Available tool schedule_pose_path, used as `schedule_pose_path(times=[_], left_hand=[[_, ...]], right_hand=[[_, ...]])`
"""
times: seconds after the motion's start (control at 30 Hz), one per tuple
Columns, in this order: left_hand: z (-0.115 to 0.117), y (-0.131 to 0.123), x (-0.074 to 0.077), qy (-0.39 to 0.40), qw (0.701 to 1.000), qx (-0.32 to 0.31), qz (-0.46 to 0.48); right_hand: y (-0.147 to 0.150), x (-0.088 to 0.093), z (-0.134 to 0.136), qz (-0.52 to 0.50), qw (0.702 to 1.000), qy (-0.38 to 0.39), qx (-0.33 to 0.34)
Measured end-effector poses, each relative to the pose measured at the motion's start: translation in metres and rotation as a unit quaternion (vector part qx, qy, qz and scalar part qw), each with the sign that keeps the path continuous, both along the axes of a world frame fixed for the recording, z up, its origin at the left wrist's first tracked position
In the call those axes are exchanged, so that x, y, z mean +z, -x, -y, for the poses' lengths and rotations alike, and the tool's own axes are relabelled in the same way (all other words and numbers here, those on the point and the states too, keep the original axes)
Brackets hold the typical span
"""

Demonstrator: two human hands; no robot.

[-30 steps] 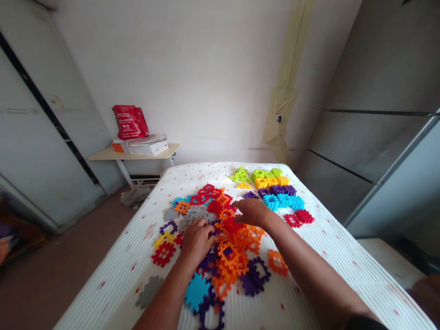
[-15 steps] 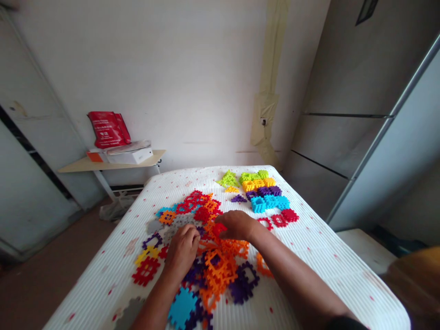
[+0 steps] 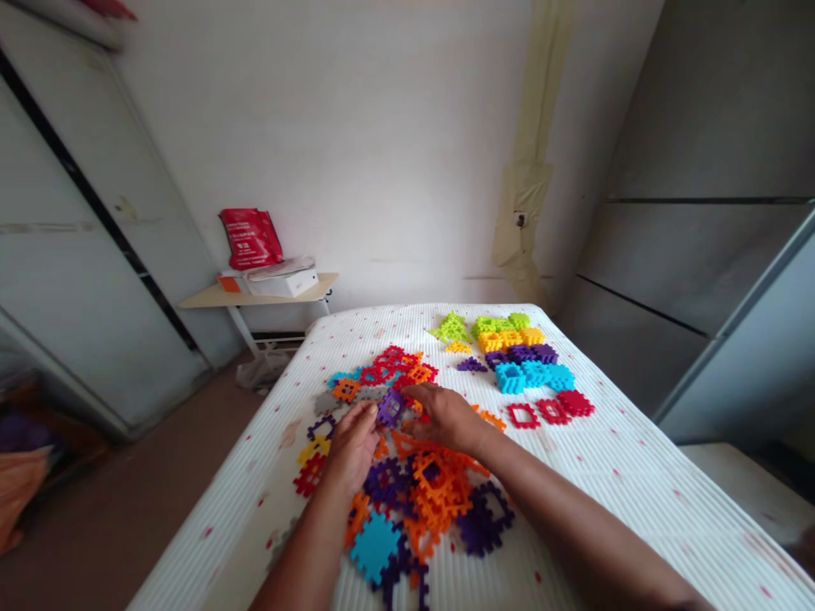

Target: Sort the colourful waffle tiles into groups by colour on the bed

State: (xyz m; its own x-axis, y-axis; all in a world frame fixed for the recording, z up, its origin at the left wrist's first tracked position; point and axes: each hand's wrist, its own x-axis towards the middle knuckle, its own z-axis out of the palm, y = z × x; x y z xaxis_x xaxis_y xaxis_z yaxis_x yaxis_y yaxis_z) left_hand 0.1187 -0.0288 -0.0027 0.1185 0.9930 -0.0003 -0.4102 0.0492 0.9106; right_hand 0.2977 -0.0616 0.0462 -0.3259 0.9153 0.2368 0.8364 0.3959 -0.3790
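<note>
My left hand (image 3: 355, 443) pinches a purple notched plastic tile (image 3: 390, 408) by its left edge, lifted over the heap. Just right of that tile is my right hand (image 3: 442, 418), its thumb and fingers apart, with nothing visibly gripped. Beneath both hands spreads a mixed heap of interlocking tiles, with orange tiles (image 3: 439, 492) piled nearest to me. Purple tiles (image 3: 484, 519) lie to their right, and a solid blue tile (image 3: 375, 546) lies in front. Red tiles (image 3: 390, 365) lie at the heap's far side.
Sorted rows stand at the table's far right: green tiles (image 3: 503, 324), yellow tiles (image 3: 511, 339), a purple row (image 3: 525, 354), light-blue tiles (image 3: 535, 375) and red tiles (image 3: 553, 410). A side table (image 3: 210, 297) holds a red bag (image 3: 250, 239). Grey cabinet (image 3: 688, 255) stands right.
The purple tile has come up out of the heap in my left hand. My right hand has moved beside it with fingers spread. The view has swung a little left.
</note>
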Motion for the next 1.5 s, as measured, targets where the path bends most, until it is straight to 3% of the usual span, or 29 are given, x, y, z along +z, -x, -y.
schedule_pose_path(times=[0.2,0.37,0.57,0.7,0.83,0.93,1.03,1.37,1.5], left_hand=[[0.002,-0.004,0.0,-0.005,0.998,-0.041,0.043],[0.004,-0.007,-0.002,-0.004,0.997,-0.068,0.037],[0.003,-0.006,-0.004,-0.002,0.999,-0.039,0.006],[0.0,-0.003,-0.005,0.009,0.999,-0.032,-0.039],[-0.002,0.0,-0.004,0.014,0.998,-0.005,-0.062],[-0.001,0.001,-0.002,0.013,0.998,0.009,-0.057],[0.0,0.002,0.0,0.014,0.998,0.002,-0.056],[-0.001,0.004,-0.004,-0.01,0.995,-0.015,-0.097],[-0.001,0.001,-0.006,-0.002,0.99,0.017,-0.139]], right_hand=[[0.02,-0.017,0.002,-0.048,0.997,-0.062,-0.018],[0.02,-0.021,0.0,-0.048,0.995,-0.085,-0.027],[0.015,-0.014,0.0,0.065,0.99,-0.116,0.04],[0.017,-0.022,-0.003,0.116,0.979,-0.148,0.076],[0.015,-0.031,-0.007,0.06,0.98,-0.188,0.029],[0.012,-0.031,-0.008,-0.007,0.984,-0.165,-0.068],[0.008,-0.029,-0.008,-0.038,0.986,-0.118,-0.113],[0.009,-0.024,-0.007,-0.06,0.989,-0.1,-0.092],[0.009,-0.025,-0.008,-0.078,0.99,-0.098,-0.064]])
